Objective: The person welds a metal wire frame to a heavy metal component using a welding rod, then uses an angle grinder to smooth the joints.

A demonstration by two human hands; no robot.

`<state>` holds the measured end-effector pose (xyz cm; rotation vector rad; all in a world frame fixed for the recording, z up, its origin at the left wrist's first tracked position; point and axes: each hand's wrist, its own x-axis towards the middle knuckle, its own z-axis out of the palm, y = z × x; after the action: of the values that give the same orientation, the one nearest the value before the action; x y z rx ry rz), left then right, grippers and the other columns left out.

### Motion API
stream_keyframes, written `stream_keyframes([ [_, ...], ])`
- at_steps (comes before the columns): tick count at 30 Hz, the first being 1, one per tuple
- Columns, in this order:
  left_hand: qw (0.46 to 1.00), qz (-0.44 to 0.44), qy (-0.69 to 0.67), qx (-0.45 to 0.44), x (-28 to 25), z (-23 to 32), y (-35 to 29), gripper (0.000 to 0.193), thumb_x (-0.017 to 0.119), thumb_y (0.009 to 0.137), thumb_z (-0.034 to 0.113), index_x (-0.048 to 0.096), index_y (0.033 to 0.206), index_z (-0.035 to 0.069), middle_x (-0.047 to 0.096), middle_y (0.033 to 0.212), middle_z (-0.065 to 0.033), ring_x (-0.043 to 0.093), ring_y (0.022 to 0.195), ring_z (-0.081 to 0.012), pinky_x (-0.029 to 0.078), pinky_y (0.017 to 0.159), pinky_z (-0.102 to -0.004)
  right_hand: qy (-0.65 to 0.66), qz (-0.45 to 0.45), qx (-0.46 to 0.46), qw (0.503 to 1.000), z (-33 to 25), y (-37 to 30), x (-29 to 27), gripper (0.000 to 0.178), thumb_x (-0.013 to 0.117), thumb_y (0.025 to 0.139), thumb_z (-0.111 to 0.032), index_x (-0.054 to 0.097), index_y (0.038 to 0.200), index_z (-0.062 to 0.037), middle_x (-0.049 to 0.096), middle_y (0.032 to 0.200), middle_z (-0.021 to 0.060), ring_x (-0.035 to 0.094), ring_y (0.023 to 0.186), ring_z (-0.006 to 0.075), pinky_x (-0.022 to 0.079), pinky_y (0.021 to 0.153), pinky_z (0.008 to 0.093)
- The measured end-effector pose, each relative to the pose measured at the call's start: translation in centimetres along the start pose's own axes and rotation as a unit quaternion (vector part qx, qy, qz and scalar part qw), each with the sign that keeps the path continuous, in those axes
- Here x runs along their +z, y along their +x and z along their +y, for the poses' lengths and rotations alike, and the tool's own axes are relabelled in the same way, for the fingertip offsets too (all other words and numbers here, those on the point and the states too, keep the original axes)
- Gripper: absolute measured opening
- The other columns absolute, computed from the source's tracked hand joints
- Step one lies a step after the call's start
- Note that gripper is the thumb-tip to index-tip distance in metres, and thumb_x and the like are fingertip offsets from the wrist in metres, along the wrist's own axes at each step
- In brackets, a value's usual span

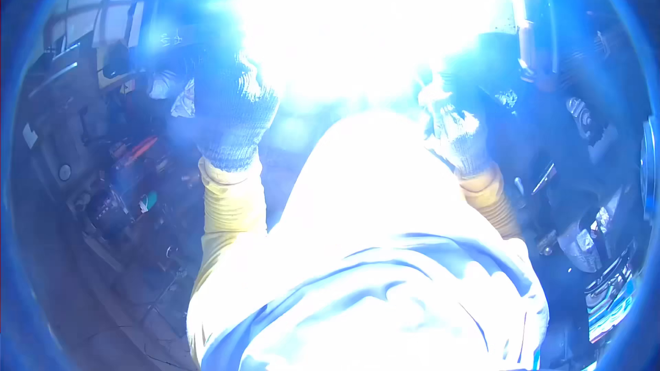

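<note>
A blinding blue-white glare [371,24] fills the upper middle of the view, and the piece being worked on, judged to be at or near its source beyond the hands, is lost inside it. The left hand [240,113], in a grey-blue ribbed knit glove below a yellow sleeve [234,199], lies at the lower left edge of the light; its fingers run into glare and shadow, so how far open they are, and whether they grip anything, cannot be told. The right hand [456,129], in a similar pale knit glove below a second, more orange-yellow sleeve [489,196], is at the lower right edge, well apart from the left. Its fingers look partly curled toward the light, but whether they close on anything is washed out. The lit glare suggests that work is under way rather than finished; what is done and what is left on the piece cannot be judged, since no surface of it shows. The person's overexposed white and blue clothing [371,254] spreads below. A long orange-red object [142,150] lies among dark clutter on the left, while a thin bright metallic strip [543,178] and a crumpled silvery-white object [581,247] lie on the right.
</note>
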<state>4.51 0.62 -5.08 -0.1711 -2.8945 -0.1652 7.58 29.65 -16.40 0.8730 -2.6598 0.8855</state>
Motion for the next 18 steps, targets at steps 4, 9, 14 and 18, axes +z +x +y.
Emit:
stream_keyframes([
  [4,0.999,-0.047,-0.02,-0.018,-0.8,0.9,1.0,0.026,0.073,0.086,0.016,0.069,0.109,0.005,0.071,0.091,-0.0093,0.068,0.077,-0.0242,0.055,0.067,-0.0346,0.619,0.039,0.32,0.716,0.3,-1.7,2.2,0.025,0.052,0.101,-0.012,0.057,0.125,-0.0046,0.059,0.125,0.0146,0.065,0.092,0.0195,0.055,0.084,0.0323],
  [9,0.988,0.065,-0.019,0.142,0.6,-1.3,0.7,0.03,0.075,0.085,0.015,0.069,0.113,0.008,0.073,0.094,-0.0112,0.07,0.078,-0.0254,0.056,0.069,-0.0349,0.785,0.116,0.265,0.548,0.7,-2.0,3.0,0.046,0.048,0.101,-0.005,0.038,0.147,-0.0048,0.05,0.133,0.0161,0.059,0.103,0.0178,0.053,0.087,0.0283],
  [14,0.996,-0.007,-0.087,0.024,0.1,-0.6,0.6,0.031,0.075,0.085,0.015,0.07,0.113,0.005,0.073,0.1,-0.0135,0.071,0.08,-0.0248,0.057,0.071,-0.033,0.497,0.018,0.289,0.818,-0.8,0.5,0.5,0.047,0.052,0.1,-0.01,0.04,0.144,0.0004,0.062,0.109,0.008,0.059,0.089,0.0108,0.05,0.071,0.0244],
  [18,0.994,-0.017,-0.104,-0.003,0.0,-0.3,0.4,0.03,0.073,0.087,0.009,0.068,0.115,0.002,0.073,0.102,-0.0138,0.072,0.088,-0.0205,0.057,0.077,-0.0307,0.498,-0.007,0.37,0.784,-1.2,1.1,0.5,0.06,0.056,0.095,-0.016,0.033,0.148,-0.0002,0.064,0.088,0.0068,0.06,0.071,0.01,0.05,0.061,0.0272],
])
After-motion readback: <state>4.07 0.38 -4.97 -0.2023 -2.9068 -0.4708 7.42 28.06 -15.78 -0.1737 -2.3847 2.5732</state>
